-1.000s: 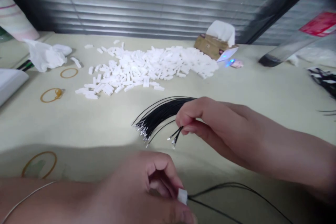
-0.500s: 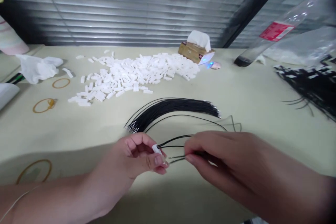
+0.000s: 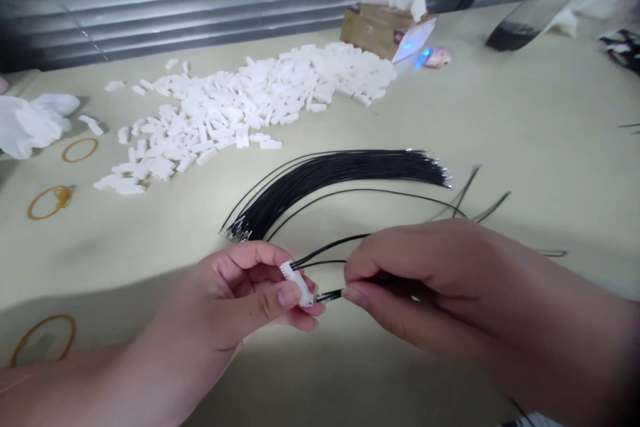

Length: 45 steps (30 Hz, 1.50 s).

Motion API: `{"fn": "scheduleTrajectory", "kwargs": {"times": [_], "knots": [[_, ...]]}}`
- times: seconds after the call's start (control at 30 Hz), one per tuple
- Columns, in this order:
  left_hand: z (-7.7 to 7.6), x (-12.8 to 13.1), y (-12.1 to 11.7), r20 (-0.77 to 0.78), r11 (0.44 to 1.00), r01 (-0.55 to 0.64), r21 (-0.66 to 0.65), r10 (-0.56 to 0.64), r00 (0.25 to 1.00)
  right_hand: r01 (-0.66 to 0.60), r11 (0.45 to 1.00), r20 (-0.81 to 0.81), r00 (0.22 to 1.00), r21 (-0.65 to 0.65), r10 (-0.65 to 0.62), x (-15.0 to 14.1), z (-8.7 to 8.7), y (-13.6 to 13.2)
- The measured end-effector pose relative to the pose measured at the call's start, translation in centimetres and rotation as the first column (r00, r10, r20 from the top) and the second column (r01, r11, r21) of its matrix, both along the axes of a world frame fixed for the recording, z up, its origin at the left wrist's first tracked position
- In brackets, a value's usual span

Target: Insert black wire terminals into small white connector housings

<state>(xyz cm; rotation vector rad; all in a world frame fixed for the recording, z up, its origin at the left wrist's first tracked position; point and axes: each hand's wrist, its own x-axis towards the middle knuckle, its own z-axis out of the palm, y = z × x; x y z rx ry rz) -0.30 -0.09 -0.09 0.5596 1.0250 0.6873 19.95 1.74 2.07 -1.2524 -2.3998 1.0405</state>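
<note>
Between thumb and fingers, my left hand (image 3: 250,300) pinches a white connector housing (image 3: 296,282). Several black wires run out of the housing's upper end toward the right. My right hand (image 3: 425,280) is closed on black wires (image 3: 331,295), whose metal-tipped ends point at the lower end of the housing. Whether those tips sit inside it or only touch it, I cannot tell. Behind both hands lies a curved bundle of black wires (image 3: 345,170) with shiny crimped ends. One loose wire (image 3: 370,191) arcs just in front of the bundle.
A spread pile of white connector housings (image 3: 240,103) covers the table's back middle. Behind it are a tissue box (image 3: 373,30) and a small object with a blue light (image 3: 436,57). Rubber bands (image 3: 50,203) lie at left; a bottle (image 3: 520,30) stands back right.
The view has moved closer and tilted down. My right hand has brought the wire tips up to the housing's lower end. More of the housing now shows in my left hand.
</note>
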Motion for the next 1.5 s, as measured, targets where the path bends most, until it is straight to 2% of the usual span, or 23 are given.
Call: {"fn": "scheduleTrajectory", "kwargs": {"times": [0.23,0.5,0.77,1.0,1.33,1.4,1.5], "knots": [[0.1,0.2,0.2,-0.026,1.000,-0.008,-0.026,0.007,1.000,0.075,0.985,-0.023,0.997,-0.155,-0.079,0.0,0.1,0.1],[0.2,0.1,0.0,-0.007,1.000,-0.007,-0.022,0.007,1.000,0.060,0.944,-0.089,0.992,-0.326,-0.094,0.2,0.2,0.2],[0.0,0.0,0.1,0.000,1.000,0.008,-0.015,-0.008,1.000,0.084,0.893,0.014,0.996,-0.443,-0.086,-0.2,1.6,0.7],[0.1,0.1,0.2,-0.028,0.999,0.019,-0.032,-0.020,0.999,0.073,0.897,-0.001,0.997,-0.436,-0.081,0.0,0.6,0.4],[0.0,0.0,0.2,-0.037,0.998,0.049,-0.046,-0.051,0.998,-0.010,0.967,-0.024,1.000,-0.254,0.004,-0.1,0.1,0.5],[0.0,0.0,0.1,-0.035,0.998,0.051,-0.043,-0.052,0.998,-0.033,0.952,-0.023,0.999,-0.305,0.028,-0.1,0.2,0.7],[-0.2,-0.2,-0.2,-0.030,0.998,0.053,-0.024,-0.053,0.998,-0.017,0.892,0.010,1.000,-0.452,0.024,0.0,0.2,0.8]]}}
